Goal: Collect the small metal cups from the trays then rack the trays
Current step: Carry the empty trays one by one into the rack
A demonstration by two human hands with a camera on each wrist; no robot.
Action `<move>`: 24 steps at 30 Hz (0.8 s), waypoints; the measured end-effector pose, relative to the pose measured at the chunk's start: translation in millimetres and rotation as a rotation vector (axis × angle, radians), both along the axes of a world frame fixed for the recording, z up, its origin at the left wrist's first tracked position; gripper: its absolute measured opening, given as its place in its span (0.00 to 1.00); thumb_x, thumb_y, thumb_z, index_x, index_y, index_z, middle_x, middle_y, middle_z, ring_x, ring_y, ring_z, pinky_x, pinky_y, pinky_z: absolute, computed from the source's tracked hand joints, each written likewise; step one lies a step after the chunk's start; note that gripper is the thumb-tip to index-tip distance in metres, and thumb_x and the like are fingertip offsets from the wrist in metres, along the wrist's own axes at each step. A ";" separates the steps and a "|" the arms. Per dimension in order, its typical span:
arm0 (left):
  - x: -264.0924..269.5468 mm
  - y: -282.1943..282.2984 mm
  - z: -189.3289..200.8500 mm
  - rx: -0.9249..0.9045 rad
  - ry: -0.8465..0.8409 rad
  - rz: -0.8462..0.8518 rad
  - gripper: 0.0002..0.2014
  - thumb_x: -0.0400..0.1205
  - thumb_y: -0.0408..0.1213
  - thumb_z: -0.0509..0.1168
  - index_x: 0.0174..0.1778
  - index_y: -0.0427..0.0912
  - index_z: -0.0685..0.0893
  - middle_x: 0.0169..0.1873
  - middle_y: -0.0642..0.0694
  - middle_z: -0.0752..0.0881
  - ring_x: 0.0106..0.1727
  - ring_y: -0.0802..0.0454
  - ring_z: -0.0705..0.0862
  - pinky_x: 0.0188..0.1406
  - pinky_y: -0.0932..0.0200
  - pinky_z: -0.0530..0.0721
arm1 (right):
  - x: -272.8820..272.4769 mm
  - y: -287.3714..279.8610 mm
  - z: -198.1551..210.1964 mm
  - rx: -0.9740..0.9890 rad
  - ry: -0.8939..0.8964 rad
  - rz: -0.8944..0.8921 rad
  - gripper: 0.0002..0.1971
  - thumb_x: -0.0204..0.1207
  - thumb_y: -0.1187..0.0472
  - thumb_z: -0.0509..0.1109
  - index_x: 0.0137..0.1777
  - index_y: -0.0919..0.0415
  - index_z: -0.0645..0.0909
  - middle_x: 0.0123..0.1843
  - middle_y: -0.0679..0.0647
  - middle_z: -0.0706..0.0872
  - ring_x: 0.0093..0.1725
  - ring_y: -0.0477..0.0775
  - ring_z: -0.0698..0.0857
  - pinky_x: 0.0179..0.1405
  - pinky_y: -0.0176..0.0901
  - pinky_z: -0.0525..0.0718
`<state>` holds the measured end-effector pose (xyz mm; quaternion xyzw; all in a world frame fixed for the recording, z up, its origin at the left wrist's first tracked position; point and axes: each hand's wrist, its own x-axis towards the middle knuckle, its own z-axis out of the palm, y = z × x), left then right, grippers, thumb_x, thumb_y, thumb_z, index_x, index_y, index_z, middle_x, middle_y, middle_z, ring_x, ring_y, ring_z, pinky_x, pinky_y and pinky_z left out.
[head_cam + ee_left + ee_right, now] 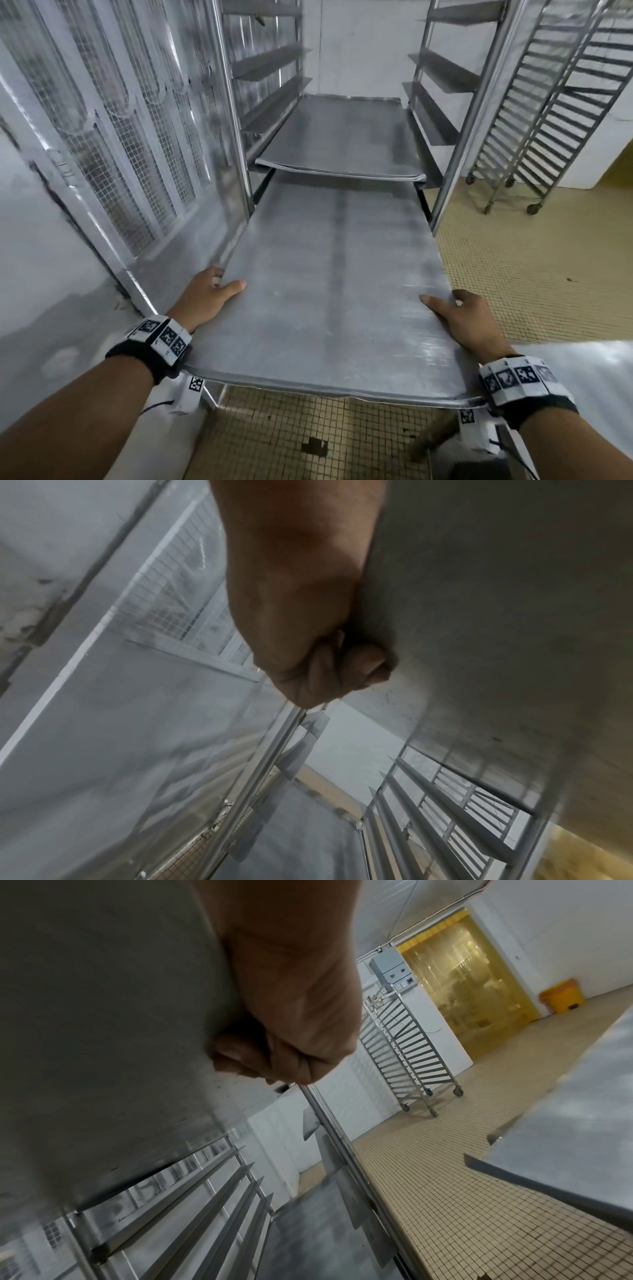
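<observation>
A large flat metal tray (335, 281) is held level in front of the tall steel rack (229, 113), its far end between the rack's uprights. My left hand (219, 284) grips its left edge, thumb on top. My right hand (445, 305) grips the right edge the same way. From below, the left wrist view shows my left hand (325, 669) curled under the tray (496, 615); in the right wrist view my right hand's fingers (240, 1056) curl under the tray (103, 1015). Another tray (346, 137) lies on rack runners one level higher. No metal cups are in view.
A mesh-panelled metal wall (113, 137) stands close on the left. A second, empty wheeled rack (548, 113) stands at the back right on the tiled floor (534, 260). A steel table edge (565, 1150) is on my right. A yellow strip curtain (462, 988) and yellow bin (561, 996) lie beyond.
</observation>
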<state>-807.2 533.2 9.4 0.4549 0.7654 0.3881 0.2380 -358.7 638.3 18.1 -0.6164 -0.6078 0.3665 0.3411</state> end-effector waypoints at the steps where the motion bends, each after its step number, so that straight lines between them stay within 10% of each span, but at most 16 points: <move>1: 1.5 7.8 0.1 0.008 -0.014 0.003 0.13 0.78 0.46 0.77 0.51 0.45 0.83 0.42 0.54 0.87 0.39 0.65 0.86 0.33 0.70 0.79 | -0.2 9.6 -1.7 0.002 -0.012 0.001 0.21 0.69 0.44 0.82 0.47 0.61 0.87 0.39 0.52 0.92 0.38 0.51 0.90 0.33 0.40 0.81; 8: -7.5 62.2 -10.2 0.050 -0.120 -0.011 0.09 0.80 0.36 0.75 0.38 0.52 0.83 0.24 0.71 0.87 0.28 0.73 0.86 0.30 0.70 0.82 | -15.3 59.6 -13.4 -0.016 -0.014 -0.016 0.18 0.70 0.45 0.82 0.48 0.59 0.86 0.40 0.48 0.92 0.39 0.48 0.91 0.34 0.39 0.83; 17: -51.7 146.4 -20.7 0.084 -0.149 -0.063 0.14 0.77 0.45 0.78 0.53 0.44 0.85 0.43 0.52 0.92 0.45 0.54 0.91 0.48 0.51 0.89 | -50.1 128.9 -15.6 -0.016 0.023 -0.045 0.17 0.71 0.47 0.81 0.47 0.61 0.85 0.37 0.50 0.91 0.28 0.39 0.88 0.24 0.29 0.80; 24: -63.1 193.7 -18.3 0.128 -0.207 -0.119 0.07 0.81 0.34 0.74 0.42 0.49 0.83 0.31 0.58 0.92 0.36 0.62 0.90 0.40 0.55 0.89 | -65.4 171.2 -19.6 -0.013 0.036 -0.061 0.18 0.70 0.44 0.82 0.49 0.57 0.85 0.41 0.54 0.93 0.41 0.55 0.92 0.45 0.51 0.91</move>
